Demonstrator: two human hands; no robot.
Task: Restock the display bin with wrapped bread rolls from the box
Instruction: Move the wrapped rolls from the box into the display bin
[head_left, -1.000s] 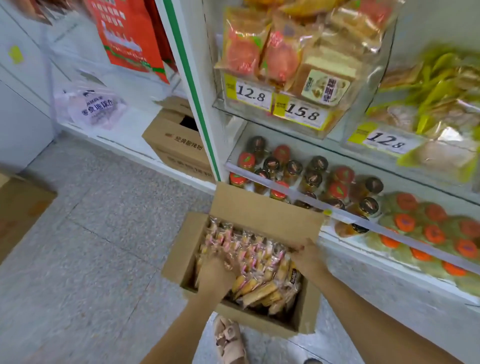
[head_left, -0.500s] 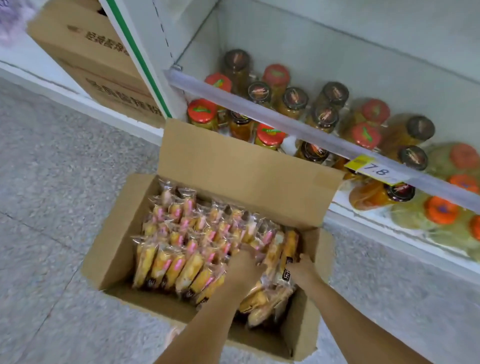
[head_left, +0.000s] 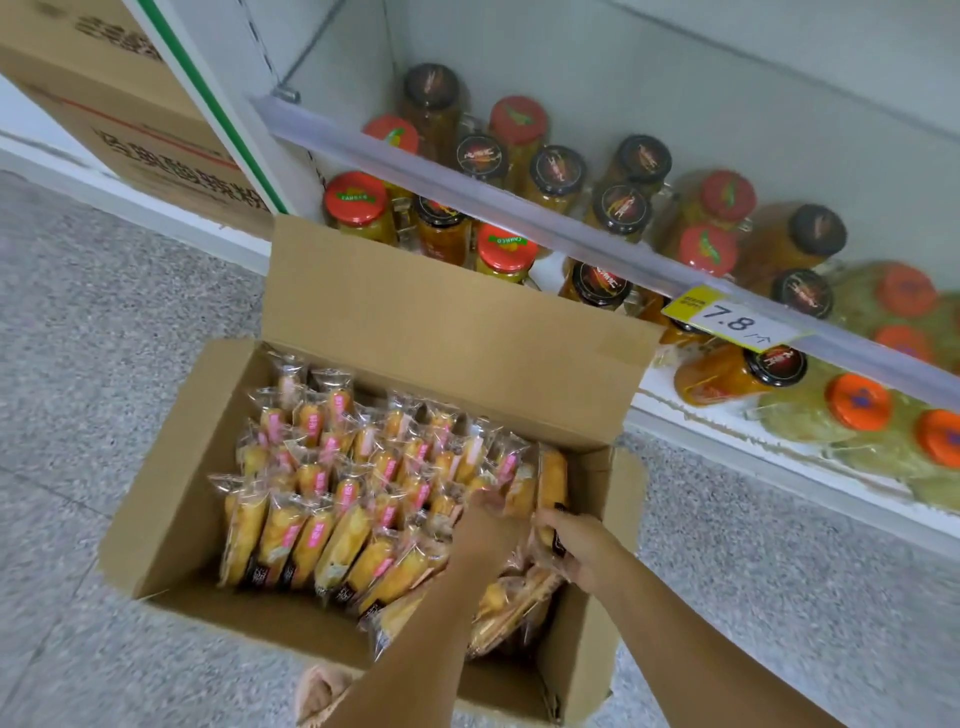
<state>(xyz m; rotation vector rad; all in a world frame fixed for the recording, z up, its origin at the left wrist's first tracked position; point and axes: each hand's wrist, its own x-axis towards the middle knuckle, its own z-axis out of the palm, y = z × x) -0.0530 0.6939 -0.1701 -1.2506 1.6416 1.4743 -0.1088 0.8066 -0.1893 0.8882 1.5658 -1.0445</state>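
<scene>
the box (head_left: 171, 519) sits open on the floor (head_left: 104, 322) in front of the bottom shelf (head_left: 519, 218), its far flap standing up against the jars (head_left: 356, 200). the wrapped bread rolls (head_left: 332, 540) fill most of it, stood on end in tight rows on the left and lying looser at the right end. the display bin is not in view from here.

both hands are down in that right end. the left hand (head_left: 485, 530) is sunk among the packets near the middle, its fingers buried and blurred, so i cannot tell whether they pinch anything. the right hand (head_left: 582, 545) is the nearer one to the box's right wall. its fingers (head_left: 550, 519) curl round the lower part of the end roll (head_left: 551, 478), which stands against that wall with its long axis pointing up and away from the person.

the rolls lie straight ahead of and between the two hands, so my guess is that the coming move is a gathering squeeze, hands closing toward each other, then a lift straight up along the rolls' length.
</scene>
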